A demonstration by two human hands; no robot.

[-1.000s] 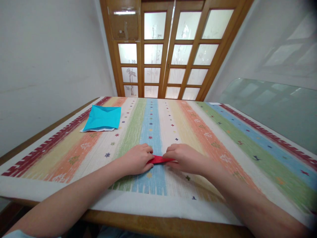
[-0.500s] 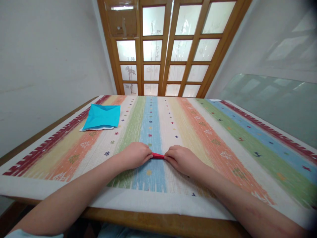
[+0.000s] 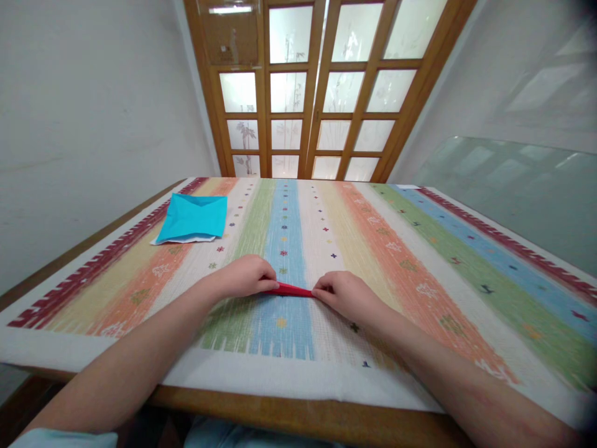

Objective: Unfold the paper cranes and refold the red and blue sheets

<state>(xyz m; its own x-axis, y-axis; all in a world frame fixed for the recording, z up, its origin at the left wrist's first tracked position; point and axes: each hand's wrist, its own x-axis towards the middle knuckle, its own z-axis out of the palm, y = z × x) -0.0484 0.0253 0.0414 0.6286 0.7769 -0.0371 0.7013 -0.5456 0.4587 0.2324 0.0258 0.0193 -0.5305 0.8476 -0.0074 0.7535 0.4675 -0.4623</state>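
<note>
A narrow red strip of folded paper (image 3: 295, 290) stretches between my two hands, just above or on the blue stripe of the cloth. My left hand (image 3: 246, 276) pinches its left end, and those fingers hide that end. At the right end, the thumb and fingers of my right hand (image 3: 344, 292) are closed on the tip. Both hands are low over the tablecloth, near its front edge.
The striped tablecloth (image 3: 261, 379) covers a wooden table. Blue paper sheets (image 3: 193, 218) with white showing beneath lie at the far left. Beyond the table is a wooden door with glass panes (image 3: 291, 93). A glass panel (image 3: 513, 186) leans along the right wall.
My left hand has shifted a little left and up, and more of the red paper shows between the hands. The right hand has stayed nearly in place.
</note>
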